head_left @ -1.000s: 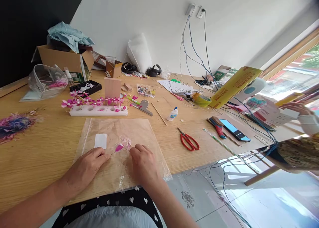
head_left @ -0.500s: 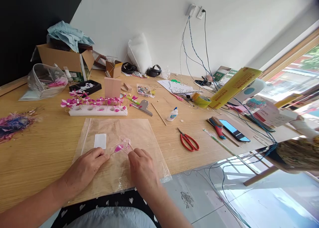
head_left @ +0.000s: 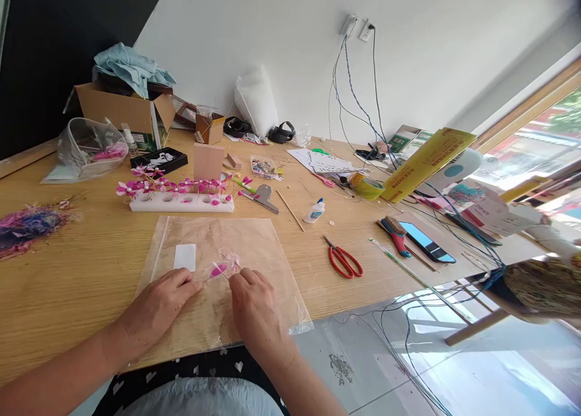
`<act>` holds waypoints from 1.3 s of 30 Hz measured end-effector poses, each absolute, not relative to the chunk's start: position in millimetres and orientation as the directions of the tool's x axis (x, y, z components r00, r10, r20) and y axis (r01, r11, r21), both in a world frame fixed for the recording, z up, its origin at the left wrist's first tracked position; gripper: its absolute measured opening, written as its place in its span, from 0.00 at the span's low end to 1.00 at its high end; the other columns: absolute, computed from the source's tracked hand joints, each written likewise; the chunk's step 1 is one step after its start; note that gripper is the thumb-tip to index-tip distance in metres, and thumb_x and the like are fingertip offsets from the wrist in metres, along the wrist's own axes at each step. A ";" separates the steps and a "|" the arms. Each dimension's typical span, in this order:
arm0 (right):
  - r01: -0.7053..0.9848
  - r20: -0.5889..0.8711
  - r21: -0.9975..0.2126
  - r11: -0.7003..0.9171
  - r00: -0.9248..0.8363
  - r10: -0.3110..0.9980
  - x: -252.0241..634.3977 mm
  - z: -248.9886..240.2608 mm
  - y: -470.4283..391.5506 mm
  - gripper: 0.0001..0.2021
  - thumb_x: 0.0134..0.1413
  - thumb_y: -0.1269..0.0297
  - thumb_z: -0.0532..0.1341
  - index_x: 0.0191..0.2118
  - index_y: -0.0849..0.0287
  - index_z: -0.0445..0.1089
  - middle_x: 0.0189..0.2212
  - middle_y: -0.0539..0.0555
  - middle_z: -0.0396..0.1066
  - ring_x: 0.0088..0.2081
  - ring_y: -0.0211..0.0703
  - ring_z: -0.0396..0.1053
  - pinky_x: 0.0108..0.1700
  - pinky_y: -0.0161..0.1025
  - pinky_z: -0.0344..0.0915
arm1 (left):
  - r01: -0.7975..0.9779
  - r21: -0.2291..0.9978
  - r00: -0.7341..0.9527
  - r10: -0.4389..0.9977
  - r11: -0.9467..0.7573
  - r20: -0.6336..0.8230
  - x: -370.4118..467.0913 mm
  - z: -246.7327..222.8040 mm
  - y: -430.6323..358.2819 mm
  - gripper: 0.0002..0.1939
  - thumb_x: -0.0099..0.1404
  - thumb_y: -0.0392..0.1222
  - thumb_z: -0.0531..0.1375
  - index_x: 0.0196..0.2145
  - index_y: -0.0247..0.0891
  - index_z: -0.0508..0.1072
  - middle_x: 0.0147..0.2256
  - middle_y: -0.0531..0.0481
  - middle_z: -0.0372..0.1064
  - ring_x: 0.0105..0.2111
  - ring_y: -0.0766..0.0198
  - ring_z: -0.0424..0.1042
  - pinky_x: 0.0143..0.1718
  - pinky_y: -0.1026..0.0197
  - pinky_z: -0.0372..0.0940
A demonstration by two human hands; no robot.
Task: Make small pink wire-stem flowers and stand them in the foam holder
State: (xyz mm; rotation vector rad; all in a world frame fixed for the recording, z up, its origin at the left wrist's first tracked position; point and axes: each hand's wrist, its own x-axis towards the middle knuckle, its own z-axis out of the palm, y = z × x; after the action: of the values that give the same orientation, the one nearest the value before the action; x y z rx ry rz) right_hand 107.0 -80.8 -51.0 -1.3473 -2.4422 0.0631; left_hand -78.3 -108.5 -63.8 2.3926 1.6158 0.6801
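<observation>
My left hand [head_left: 161,304] rests on a clear plastic bag [head_left: 258,237], its thumb and finger pinched on the thin stem of a magenta petal [head_left: 219,269]. Facing it from the right, my right hand [head_left: 256,307] is closed, knuckles up, beside the petal. A thin stick-like tip pokes out past its fingers; most of it is hidden. Behind the petal lies a small tangle of pale pink thread [head_left: 230,258]. On the bag, just beyond my left fingers, sits a white square [head_left: 184,258].
Beyond the bag, a white foam strip [head_left: 181,205] holds magenta flowers. Red-handled pliers [head_left: 345,260], a glue bottle [head_left: 315,211], a wooden stick [head_left: 290,210] and a metal clip [head_left: 265,199] lie to the right. Coloured fibres [head_left: 31,228] are at left, cables [head_left: 494,270] at far right.
My right hand has shifted slightly left, nearer the petal, and less of the thin stick shows. The left hand keeps its pinch. The whole view has shifted a little.
</observation>
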 end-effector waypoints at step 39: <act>0.869 0.198 -0.219 0.443 -0.405 0.893 115.1 -54.2 -75.8 0.09 0.52 0.79 0.54 0.27 0.60 0.68 0.24 0.51 0.67 0.28 0.38 0.62 0.30 0.33 0.51 | 0.808 0.385 0.362 0.891 -0.446 0.272 -81.5 -67.2 -108.9 0.15 0.62 0.32 0.45 0.33 0.41 0.70 0.30 0.52 0.65 0.32 0.63 0.68 0.33 0.64 0.64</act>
State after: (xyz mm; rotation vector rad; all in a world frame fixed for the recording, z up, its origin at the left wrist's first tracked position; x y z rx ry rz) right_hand 115.1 -75.8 -54.2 -1.5168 -2.4131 0.1167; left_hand -81.5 -108.9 -67.2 2.4341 1.5376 0.6674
